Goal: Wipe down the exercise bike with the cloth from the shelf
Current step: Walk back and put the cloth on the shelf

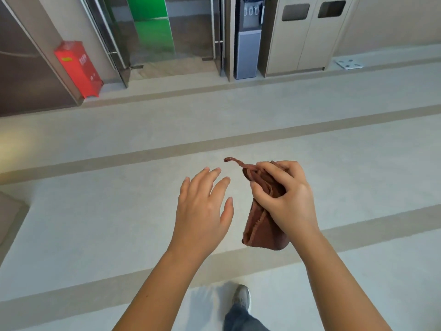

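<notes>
Both hands are held out at mid-frame above a pale grey floor (95, 223) banded with darker stripes. At right, the right hand (288, 199) is closed around a bunched reddish-brown cloth (265, 225), fingers curled over its upper folds while the lower part hangs below the palm; a thin twisted corner of the fabric sticks out to the left, above the knuckles. At left, the left hand (202, 206) is open and holds nothing, palm down, fingers spread and pointing toward the far side, its thumb near the cloth but apart from it.

Near the bottom edge, between the two forearms, a grey sneaker (242, 298) and the cuff of a blue trouser leg (241, 318) show on the floor.

Along the far wall, from left to right: a red cabinet (77, 68) standing on the floor beside a dark wall panel; a glass doorway with metal frames, through which a green surface (152, 27) shows; a tall blue-grey water dispenser (247, 44) set in a recess; and a beige double-door waste cabinet (307, 34) with two dark rectangular openings near its top. Just right of that cabinet, a small white flat item (349, 64) lies on the floor at the base of the wall; what it is cannot be told. The exercise bike and the shelf are out of frame.
</notes>
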A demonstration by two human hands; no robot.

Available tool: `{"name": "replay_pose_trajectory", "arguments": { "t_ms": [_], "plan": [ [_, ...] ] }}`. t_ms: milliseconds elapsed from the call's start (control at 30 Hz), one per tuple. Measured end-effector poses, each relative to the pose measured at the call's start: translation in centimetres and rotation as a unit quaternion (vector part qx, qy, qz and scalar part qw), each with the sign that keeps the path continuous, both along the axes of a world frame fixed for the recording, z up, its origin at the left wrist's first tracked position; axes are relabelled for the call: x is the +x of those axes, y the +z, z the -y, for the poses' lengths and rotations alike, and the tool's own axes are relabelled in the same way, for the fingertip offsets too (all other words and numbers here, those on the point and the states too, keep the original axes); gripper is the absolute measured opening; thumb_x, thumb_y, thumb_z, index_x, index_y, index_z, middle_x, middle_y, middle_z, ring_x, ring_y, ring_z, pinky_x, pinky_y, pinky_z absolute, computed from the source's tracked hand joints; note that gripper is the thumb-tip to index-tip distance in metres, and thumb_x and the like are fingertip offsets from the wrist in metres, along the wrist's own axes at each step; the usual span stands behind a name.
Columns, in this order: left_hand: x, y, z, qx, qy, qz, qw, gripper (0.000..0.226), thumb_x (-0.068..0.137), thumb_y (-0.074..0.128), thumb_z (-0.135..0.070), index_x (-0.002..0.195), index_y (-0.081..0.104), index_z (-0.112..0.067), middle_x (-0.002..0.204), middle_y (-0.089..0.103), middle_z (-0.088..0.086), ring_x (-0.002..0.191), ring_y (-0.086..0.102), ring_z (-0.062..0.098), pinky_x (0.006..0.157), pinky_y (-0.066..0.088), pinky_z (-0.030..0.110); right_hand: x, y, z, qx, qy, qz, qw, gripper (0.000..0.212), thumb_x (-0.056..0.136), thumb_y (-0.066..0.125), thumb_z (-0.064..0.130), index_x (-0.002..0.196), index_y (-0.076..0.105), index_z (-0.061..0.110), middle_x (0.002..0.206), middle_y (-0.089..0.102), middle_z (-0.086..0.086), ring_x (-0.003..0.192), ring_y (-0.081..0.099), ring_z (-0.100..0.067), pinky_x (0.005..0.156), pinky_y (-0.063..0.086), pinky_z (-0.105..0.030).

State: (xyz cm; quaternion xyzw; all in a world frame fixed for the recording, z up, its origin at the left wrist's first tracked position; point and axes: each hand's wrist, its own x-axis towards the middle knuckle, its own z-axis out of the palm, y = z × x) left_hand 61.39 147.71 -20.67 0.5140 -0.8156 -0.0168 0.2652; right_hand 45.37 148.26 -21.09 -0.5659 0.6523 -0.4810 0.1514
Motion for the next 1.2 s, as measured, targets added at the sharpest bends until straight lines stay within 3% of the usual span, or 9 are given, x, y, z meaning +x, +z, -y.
{"name": "replay_pose_trajectory", "arguments": {
  "t_ms": [300,433,500,600,667,933,1067,1200],
  "plan": [
    [-6.7,-0.2,16.3,0.04,-0.03,0.004,0.999,0.031,0.081,0.063,-0.018,0.11,0.063,-0.007,0.121,0.06,0.014,0.117,0.052,0.034,0.099,0.032,0.056,-6.4,0.1,15.4,0.006,-0.028,0.012,1.0,0.037,0.072,0.074,0.02,0.107,0.068,0.027,0.104,0.051,0.007,0.096,0.049,0.004,0.082,0.036,0.0],
    [-8.4,-1.7,24.4,0.081,-0.028,-0.002,0.996,0.037,0.089,0.055,-0.026,0.123,0.056,-0.014,0.136,0.049,0.007,0.131,0.038,0.026,0.109,0.016,0.042,-8.7,-1.3,22.7,0.029,-0.055,-0.001,0.998,0.037,0.072,0.073,0.023,0.108,0.067,0.028,0.106,0.05,0.008,0.096,0.05,0.003,0.082,0.036,0.0],
    [-9.2,-2.3,29.0,0.091,-0.039,-0.007,0.995,0.041,0.091,0.048,-0.032,0.129,0.05,-0.019,0.142,0.042,0.003,0.135,0.029,0.022,0.112,0.01,0.039,-9.3,-1.5,27.0,0.034,-0.07,-0.027,0.997,0.037,0.072,0.073,0.024,0.108,0.067,0.028,0.107,0.051,0.007,0.097,0.053,-0.002,0.082,0.04,-0.009],
    [-10.1,-2.3,36.9,0.073,-0.066,-0.011,0.995,0.036,0.087,0.058,-0.024,0.121,0.057,-0.012,0.133,0.052,0.01,0.127,0.042,0.029,0.107,0.027,0.051,-9.5,-0.8,34.6,0.025,-0.073,-0.068,0.995,0.037,0.072,0.074,0.022,0.108,0.068,0.023,0.107,0.054,0.001,0.099,0.057,-0.017,0.083,0.048,-0.027],
    [-10.3,-1.7,42.6,0.048,-0.075,-0.025,0.996,0.033,0.081,0.066,-0.014,0.113,0.062,-0.006,0.123,0.059,0.016,0.119,0.05,0.035,0.099,0.035,0.056,-9.6,0.1,40.2,0.013,-0.071,-0.073,0.995,0.037,0.072,0.075,0.02,0.108,0.068,0.021,0.106,0.055,-0.002,0.098,0.058,-0.019,0.084,0.05,-0.031],
    [-12.6,0.4,62.3,0.018,-0.081,-0.052,0.995,0.032,0.079,0.067,-0.01,0.11,0.063,-0.003,0.12,0.06,0.018,0.117,0.051,0.038,0.097,0.032,0.059,-12.1,1.9,58.8,-0.017,-0.097,-0.049,0.994,0.037,0.072,0.074,0.019,0.108,0.068,0.023,0.106,0.054,0.001,0.097,0.057,-0.01,0.085,0.044,-0.019],
    [-16.1,0.1,69.0,0.004,-0.116,-0.06,0.991,0.031,0.079,0.058,-0.016,0.107,0.065,-0.005,0.118,0.062,0.014,0.115,0.054,0.033,0.097,0.036,0.056,-16.0,0.7,65.8,-0.007,-0.133,-0.026,0.991,0.037,0.071,0.073,0.022,0.107,0.068,0.027,0.105,0.052,0.006,0.095,0.052,0.001,0.08,0.036,0.0],
    [-21.6,-0.6,77.6,-0.005,-0.151,-0.038,0.988,0.032,0.076,0.07,-0.011,0.107,0.064,-0.005,0.118,0.062,0.014,0.114,0.055,0.034,0.092,0.04,0.057,-21.9,-0.4,73.6,-0.011,-0.166,-0.011,0.986,0.037,0.071,0.075,0.018,0.106,0.068,0.027,0.104,0.051,0.007,0.093,0.048,0.006,0.079,0.032,0.005]
  ]
}}
